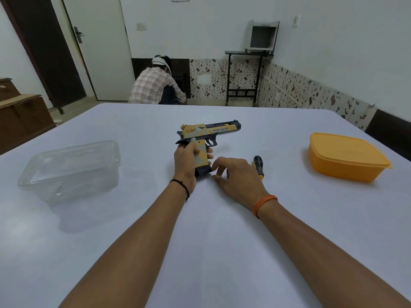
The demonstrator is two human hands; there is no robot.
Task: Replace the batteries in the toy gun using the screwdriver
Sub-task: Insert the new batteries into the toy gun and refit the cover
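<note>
A yellow, grey and dark blue toy gun [211, 132] stands upright near the middle of the white table [200, 218], barrel pointing right. My left hand [186, 161] grips its handle, thumb and fingers curled round it. My right hand [235, 174] hovers just right of the dark base of the handle, fingers loosely spread, holding nothing. A screwdriver [258, 166] with a black and yellow handle lies on the table just behind my right hand, partly hidden by it.
A clear plastic container [71, 170] with a lid sits at the left. A closed orange container [347, 157] sits at the right. Beyond the table's far edge a person [155, 83] crouches near the wall.
</note>
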